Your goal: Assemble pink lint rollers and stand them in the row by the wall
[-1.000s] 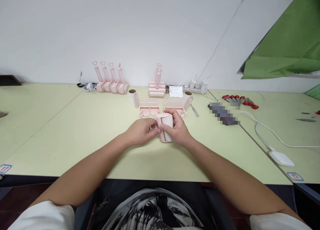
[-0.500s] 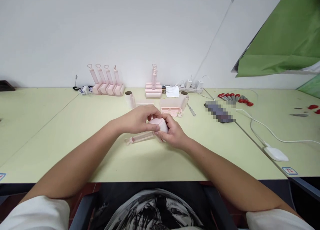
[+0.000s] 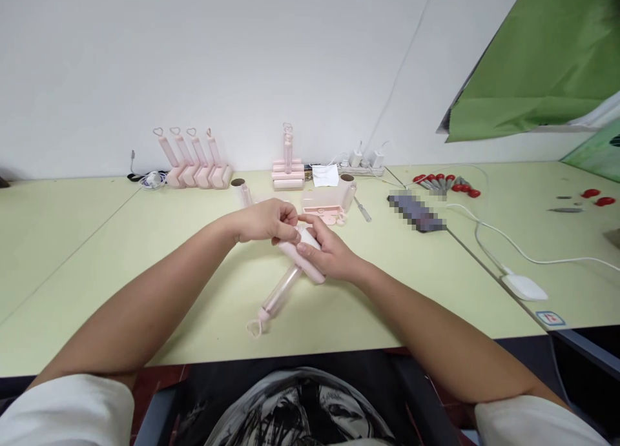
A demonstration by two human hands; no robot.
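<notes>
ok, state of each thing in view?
Pink and white roller, clear plastic handle: held, tilted
Left hand: fingers curled, over roller
Right hand: gripping roller
Four pink looped rollers: standing, handles up
White rolls, brown cores: standing on end
White plug adapters: plugged in
Leftmost white cable: coiled

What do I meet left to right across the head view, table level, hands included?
Cable bundle → row of pink rollers → left hand → right hand → pixelated object → flat white device → grey tool → two red pieces
</notes>
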